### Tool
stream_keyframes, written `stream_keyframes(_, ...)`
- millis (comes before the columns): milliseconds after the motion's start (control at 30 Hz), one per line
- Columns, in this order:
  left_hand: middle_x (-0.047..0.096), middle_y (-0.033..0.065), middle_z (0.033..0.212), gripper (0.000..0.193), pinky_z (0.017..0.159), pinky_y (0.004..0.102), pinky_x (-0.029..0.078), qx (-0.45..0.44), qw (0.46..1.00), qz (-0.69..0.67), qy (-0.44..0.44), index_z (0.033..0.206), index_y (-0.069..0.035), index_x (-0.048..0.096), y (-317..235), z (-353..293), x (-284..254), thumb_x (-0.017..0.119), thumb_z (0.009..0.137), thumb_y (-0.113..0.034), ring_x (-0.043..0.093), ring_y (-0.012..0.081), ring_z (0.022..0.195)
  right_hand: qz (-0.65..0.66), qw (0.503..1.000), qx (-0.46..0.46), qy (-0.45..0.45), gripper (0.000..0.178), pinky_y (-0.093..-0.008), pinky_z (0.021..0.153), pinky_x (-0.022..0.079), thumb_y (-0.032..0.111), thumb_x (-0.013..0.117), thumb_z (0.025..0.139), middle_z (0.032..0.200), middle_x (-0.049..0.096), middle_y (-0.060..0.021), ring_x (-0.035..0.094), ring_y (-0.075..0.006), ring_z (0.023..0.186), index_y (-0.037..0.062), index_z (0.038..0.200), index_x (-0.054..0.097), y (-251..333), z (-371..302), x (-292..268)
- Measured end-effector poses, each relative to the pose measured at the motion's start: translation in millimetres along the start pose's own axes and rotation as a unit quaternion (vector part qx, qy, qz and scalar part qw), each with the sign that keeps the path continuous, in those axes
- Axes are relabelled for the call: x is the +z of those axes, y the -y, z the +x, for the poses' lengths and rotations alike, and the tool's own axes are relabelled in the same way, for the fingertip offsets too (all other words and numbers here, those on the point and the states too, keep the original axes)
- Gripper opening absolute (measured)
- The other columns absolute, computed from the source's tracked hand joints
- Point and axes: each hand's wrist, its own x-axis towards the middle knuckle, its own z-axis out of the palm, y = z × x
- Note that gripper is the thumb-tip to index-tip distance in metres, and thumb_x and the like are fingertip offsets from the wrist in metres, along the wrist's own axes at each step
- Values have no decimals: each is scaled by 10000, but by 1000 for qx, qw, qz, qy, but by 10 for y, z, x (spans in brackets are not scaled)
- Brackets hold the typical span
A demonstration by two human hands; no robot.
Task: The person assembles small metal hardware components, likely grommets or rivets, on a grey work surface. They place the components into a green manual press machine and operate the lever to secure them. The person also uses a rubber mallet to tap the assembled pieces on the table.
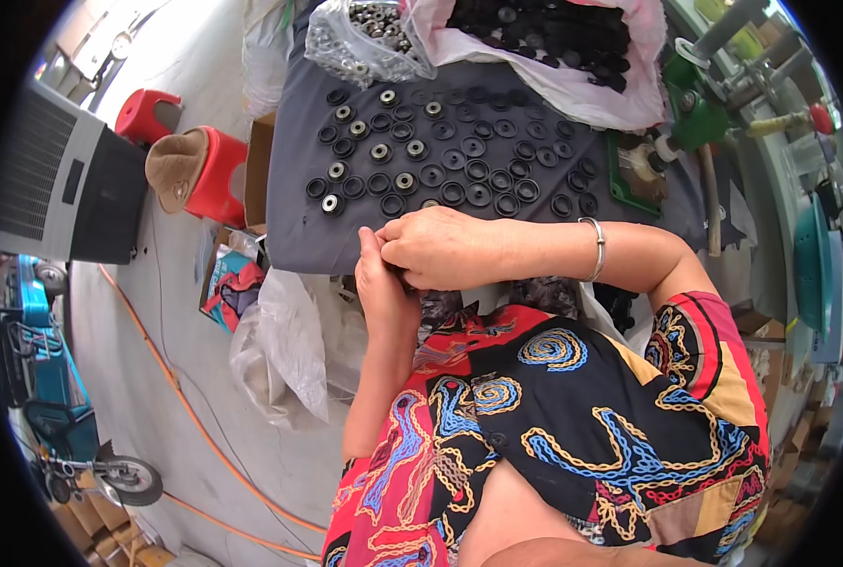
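My left hand and my right hand are pressed together at the near edge of the cloth-covered table. Both have their fingers closed; a dark bit shows between them, but what they hold is mostly hidden. On the dark cloth just beyond lie many black round rings in loose rows. Toward the left, several of them have shiny metal bearings seated in them. One such piece sits partly behind my right hand.
At the table's far side are a clear bag of metal bearings and a white sack of black rings. A green hand press stands to the right. Red stools, a grey air cooler and an orange hose are on the left.
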Motion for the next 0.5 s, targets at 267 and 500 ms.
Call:
stream_keyframes(267, 599, 76, 838, 505, 410, 282, 338, -13, 1000, -11, 17, 1100, -10, 547, 148, -132, 93, 311, 1037, -451, 535, 153, 570, 30, 993, 104, -42, 202, -394, 729, 542, 99, 660, 712, 880, 651, -177, 663, -335, 805, 7, 890, 690, -166, -153, -360)
stream_keyframes(500, 556, 94, 764, 486, 397, 252, 343, -28, 996, -80, 24, 1070, 24, 547, 139, -44, -16, 305, 1052, -397, 529, 165, 556, -54, 950, 237, -195, 257, -358, 719, 538, 128, 693, 693, 825, 707, -175, 687, -277, 766, -5, 912, 712, -1704, 143, -751)
